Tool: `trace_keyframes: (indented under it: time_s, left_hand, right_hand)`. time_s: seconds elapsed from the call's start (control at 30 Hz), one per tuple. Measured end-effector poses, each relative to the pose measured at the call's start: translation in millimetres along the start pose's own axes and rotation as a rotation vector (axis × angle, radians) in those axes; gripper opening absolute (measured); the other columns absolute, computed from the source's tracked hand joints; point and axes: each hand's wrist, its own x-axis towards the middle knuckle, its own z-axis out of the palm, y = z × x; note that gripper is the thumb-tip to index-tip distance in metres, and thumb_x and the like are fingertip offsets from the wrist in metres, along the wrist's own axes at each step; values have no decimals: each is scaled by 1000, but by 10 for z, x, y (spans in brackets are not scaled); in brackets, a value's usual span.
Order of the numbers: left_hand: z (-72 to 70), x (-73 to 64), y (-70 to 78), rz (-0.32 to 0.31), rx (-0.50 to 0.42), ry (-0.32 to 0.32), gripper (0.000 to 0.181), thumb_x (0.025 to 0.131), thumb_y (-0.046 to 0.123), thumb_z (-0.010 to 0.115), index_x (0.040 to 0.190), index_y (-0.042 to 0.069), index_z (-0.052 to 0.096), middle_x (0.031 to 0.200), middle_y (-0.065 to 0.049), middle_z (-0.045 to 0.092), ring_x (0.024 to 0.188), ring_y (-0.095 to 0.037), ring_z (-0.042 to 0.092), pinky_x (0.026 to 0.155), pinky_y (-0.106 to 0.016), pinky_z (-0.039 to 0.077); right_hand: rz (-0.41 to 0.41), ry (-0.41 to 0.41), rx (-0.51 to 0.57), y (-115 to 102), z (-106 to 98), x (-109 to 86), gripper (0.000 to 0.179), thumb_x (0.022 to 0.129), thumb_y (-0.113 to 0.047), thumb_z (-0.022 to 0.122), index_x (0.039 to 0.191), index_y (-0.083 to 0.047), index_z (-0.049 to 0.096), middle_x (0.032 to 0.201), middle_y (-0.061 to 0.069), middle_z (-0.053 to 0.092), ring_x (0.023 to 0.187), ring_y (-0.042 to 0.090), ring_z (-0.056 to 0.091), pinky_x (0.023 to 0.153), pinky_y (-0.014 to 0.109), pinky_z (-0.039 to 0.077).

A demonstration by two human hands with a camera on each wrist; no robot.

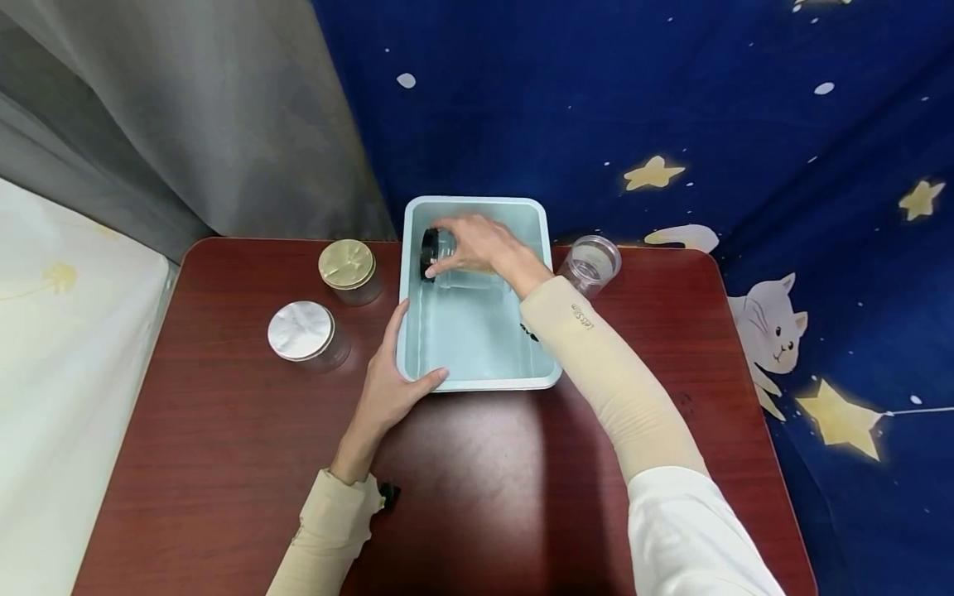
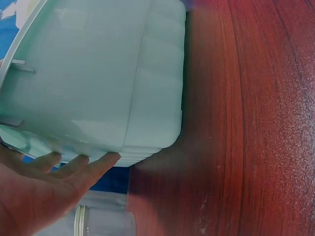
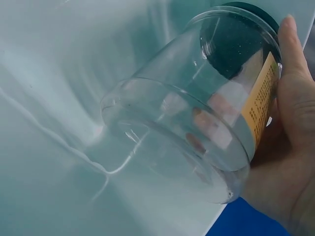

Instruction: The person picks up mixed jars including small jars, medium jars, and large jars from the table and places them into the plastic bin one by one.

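A clear plastic jar (image 1: 471, 280) with a black lid (image 1: 429, 253) lies on its side in the far half of a pale blue plastic bin (image 1: 477, 384). My right hand (image 1: 484, 246) grips this jar near its lid, thumb on the near side. A yellow printed label (image 3: 261, 101) shows on the jar beside the palm in the right wrist view. My left hand (image 1: 392, 385) rests at the bin's near left corner. Its thumb lies on the front rim, and its extended fingers (image 2: 101, 169) touch the outer wall in the left wrist view.
Left of the bin stand a jar with a gold lid (image 1: 347, 263) and one with a silver lid (image 1: 301, 330). A clear container (image 1: 591, 263) stands right of the bin, partly behind my right forearm. The dark red table (image 1: 224, 463) ends against a blue curtain (image 1: 522, 99).
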Motion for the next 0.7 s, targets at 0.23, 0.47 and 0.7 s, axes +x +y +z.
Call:
trace_keyframes:
  time_s: [0.23,0.47,0.7]
  left_hand:
    - [-4,5,8,4,-6,2,105,79,24,84,157,41,17,159,2,30,143,-24,32,108,-61,29]
    - [-16,8,22,-12,-14,-9,106,79,21,84,159,33,16,161,-3,27,144,-26,29,109,-61,27]
    - [-105,-43,453,-34,-18,-34,99,81,15,80,159,12,19,159,-18,29,143,-35,31,108,-63,28]
  right_hand:
    - [-9,-28,19,42,30,53,94,74,-73,70,151,-26,42,151,-1,45,136,19,43,109,39,36]
    - [-9,-45,39,55,71,98,95,73,-72,72,152,-27,42,151,-1,45,136,19,43,111,38,34]
    - [-11,-69,23,71,138,107,95,75,-70,71,153,-26,40,151,-1,46,136,20,43,109,39,36]
